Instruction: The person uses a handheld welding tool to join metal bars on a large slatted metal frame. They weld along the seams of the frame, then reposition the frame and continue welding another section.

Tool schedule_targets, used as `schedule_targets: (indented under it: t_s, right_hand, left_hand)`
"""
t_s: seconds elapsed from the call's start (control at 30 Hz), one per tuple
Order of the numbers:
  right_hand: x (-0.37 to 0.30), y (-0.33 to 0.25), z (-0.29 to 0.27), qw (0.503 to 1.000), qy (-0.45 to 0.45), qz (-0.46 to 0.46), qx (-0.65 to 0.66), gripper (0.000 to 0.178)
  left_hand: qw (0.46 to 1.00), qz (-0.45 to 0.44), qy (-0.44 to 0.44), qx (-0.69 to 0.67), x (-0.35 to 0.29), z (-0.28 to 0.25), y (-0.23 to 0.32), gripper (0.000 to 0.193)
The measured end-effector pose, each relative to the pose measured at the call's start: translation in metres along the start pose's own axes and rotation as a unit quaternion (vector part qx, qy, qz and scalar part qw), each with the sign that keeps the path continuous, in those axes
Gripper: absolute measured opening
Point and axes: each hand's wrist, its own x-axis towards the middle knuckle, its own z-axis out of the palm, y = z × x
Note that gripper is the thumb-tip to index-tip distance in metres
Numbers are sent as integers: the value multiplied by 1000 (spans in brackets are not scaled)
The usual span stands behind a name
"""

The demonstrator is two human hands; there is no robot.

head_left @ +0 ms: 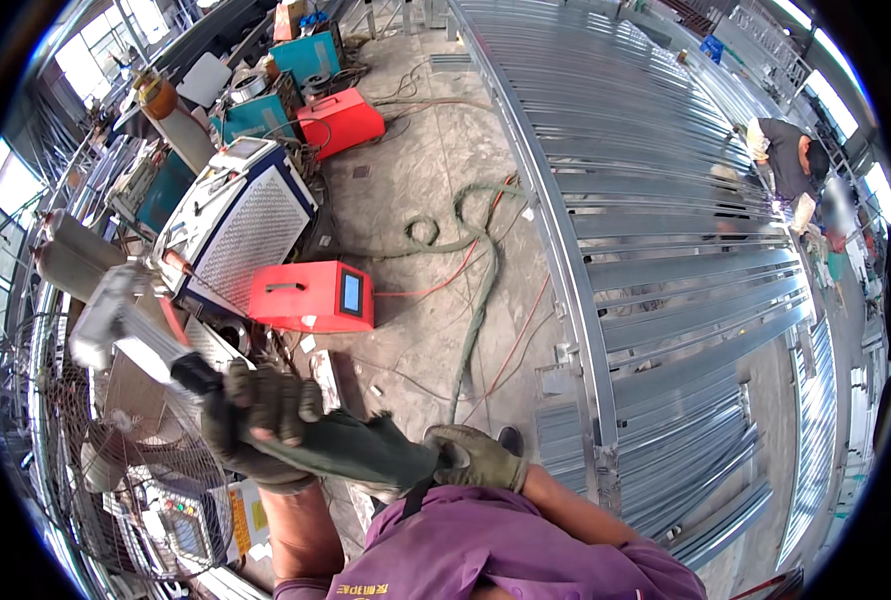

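Note:
My left hand (266,415), in a dark work glove, is wrapped round the rear of a handheld welding gun (146,325). The gun's silver head points up and to the left, blurred, with a black collar close to my fingers. From the gun a green fabric cable sleeve (366,450) runs right across the front of my purple work shirt (486,540). My right hand (481,458), in an olive glove, closes on that sleeve at my waist; its fingertips are partly hidden.
Left stand a red machine with a screen (291,297), a white-and-blue cabinet (251,220), another red machine (341,122), gas cylinders and a wire-caged fan (146,450). A green hose (476,320) loops over the floor. Right lies a long metal-bar frame (656,190); a person (791,165) bends beyond it.

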Motion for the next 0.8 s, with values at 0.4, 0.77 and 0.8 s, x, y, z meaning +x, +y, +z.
schedule_targets:
  t_s: [0.4,0.77,0.8]
  right_hand:
    - [139,35,47,991,89,71,-65,47]
    - [102,104,-97,865,448,70,215,19]
    - [97,91,-117,857,469,38,209,20]
  left_hand:
    - [968,102,-227,27,21,20,59,24]
    - [988,34,-141,56,49,-23,14,23]
    - [992,28,-112,52,48,-26,8,24]
